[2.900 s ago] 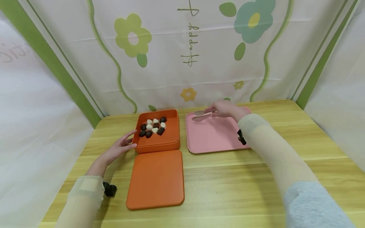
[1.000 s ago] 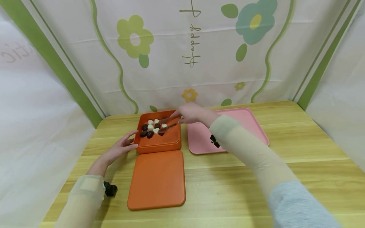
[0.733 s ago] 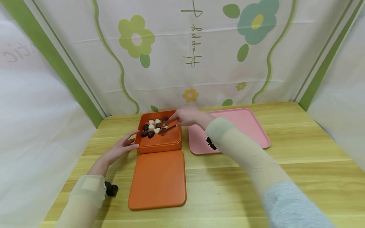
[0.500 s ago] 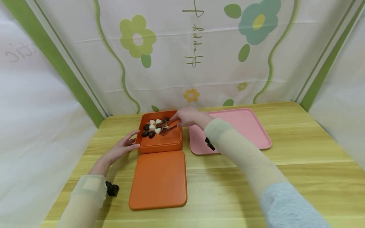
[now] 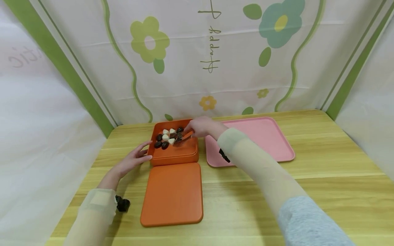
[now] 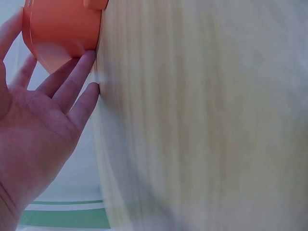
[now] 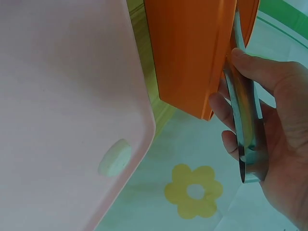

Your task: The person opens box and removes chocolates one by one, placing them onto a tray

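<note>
The right hand (image 5: 203,126) holds metal tongs (image 7: 245,120), thumb on one arm and fingers on the other. In the head view, their perforated end reaches into the orange box (image 5: 175,160), among several dark and white chocolate-like pieces (image 5: 165,145). Whether a piece sits between the tong tips cannot be made out. At the box's left side, the left hand (image 5: 130,162) rests its extended fingertips against the outer wall; the left wrist view shows its fingers (image 6: 74,84) spread and mostly straight.
An orange lid (image 5: 172,194) lies flat in front of the box. To the right is a pink tray (image 5: 255,140); the right wrist view shows a white piece (image 7: 115,158) near its edge. A printed curtain (image 5: 184,68) hangs behind the wooden table (image 5: 246,205).
From over the pink tray, the right hand has moved left with the tongs, and their tips have gone down among the pieces in the box. The left hand stays at the box.
</note>
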{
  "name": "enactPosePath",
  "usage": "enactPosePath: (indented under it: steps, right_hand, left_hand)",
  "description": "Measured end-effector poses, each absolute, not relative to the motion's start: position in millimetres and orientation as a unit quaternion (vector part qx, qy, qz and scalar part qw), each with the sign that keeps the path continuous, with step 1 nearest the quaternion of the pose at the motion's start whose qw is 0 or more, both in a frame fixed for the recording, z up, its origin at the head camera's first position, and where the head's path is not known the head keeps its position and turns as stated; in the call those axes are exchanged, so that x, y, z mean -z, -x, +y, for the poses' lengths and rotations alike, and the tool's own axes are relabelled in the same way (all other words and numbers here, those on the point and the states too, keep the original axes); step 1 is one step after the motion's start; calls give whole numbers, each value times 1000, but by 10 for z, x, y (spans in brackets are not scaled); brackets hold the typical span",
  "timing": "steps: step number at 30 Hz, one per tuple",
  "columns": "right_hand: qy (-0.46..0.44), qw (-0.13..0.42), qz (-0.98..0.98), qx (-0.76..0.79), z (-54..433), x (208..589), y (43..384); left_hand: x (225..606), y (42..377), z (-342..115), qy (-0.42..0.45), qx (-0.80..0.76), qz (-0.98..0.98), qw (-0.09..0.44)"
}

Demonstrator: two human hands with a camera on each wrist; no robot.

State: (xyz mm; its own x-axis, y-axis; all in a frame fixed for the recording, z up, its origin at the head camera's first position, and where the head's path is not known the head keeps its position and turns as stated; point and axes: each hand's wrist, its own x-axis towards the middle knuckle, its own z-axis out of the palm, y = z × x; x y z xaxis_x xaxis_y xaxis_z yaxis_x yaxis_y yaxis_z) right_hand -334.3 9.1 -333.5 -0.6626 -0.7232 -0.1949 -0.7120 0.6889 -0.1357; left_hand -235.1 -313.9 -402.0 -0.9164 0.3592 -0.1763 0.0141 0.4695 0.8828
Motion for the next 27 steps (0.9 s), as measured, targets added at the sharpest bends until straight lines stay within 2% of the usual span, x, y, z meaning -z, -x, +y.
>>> enactPosePath:
  steps: [27]
  right_hand:
    - [400, 136, 905, 55, 81, 3440, 3342]
  left_hand:
    - [4033, 2348, -3132, -110, -504, 840, 167]
